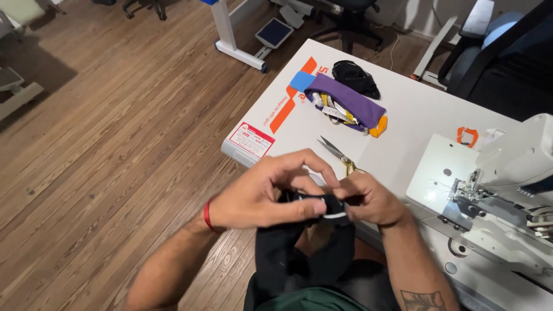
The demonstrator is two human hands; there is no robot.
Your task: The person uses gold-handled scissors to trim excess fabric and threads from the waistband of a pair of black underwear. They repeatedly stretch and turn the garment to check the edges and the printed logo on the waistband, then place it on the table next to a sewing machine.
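Got the black fabric (314, 253) bunched up in front of me, just off the near edge of the white surface (415, 115), rest of it hanging into my lap. My left hand (262, 193) has a closed grip on the folded top edge, and my right hand (368, 198) pinches the same edge right beside it. Just past my knuckles lie gold-handled scissors (340, 156). Left of those, a red-and-white rectangular label (250, 140) sits at the surface's edge, with an orange stripe (291, 103) printed further back, next to a purple pouch (345, 103).
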